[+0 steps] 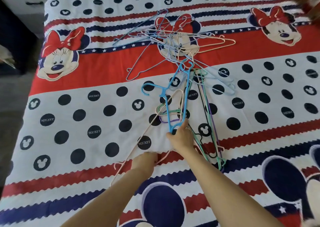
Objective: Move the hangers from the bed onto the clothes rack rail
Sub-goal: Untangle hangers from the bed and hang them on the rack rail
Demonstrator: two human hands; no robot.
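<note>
A: In the head view, which step is judged to be in hand?

B: The gathering step. A bright blue plastic hanger (174, 95) is pinched at its lower corner by the right hand (181, 136), near the middle of the bed with the red, white and navy cartoon-print cover (69, 140). A thin pale pink wire hanger (138, 140) appears to be held down by the left hand (144, 161), closer to the bed's near edge, though its fingers are hidden, so the grasp cannot be told for certain.

A: Where are the others?

B: A bundle of green, purple and black thin hangers (210, 122) lies just beside the right hand; a tangled heap of pale blue and cream hangers (173, 39) sits toward the far edge. No rack is seen.

A: What is called for next?

B: Probably the hooked hangers must be untangled and collected before being carried off.

A: And the arms?

B: Both are stretched forward, hands apart.
</note>
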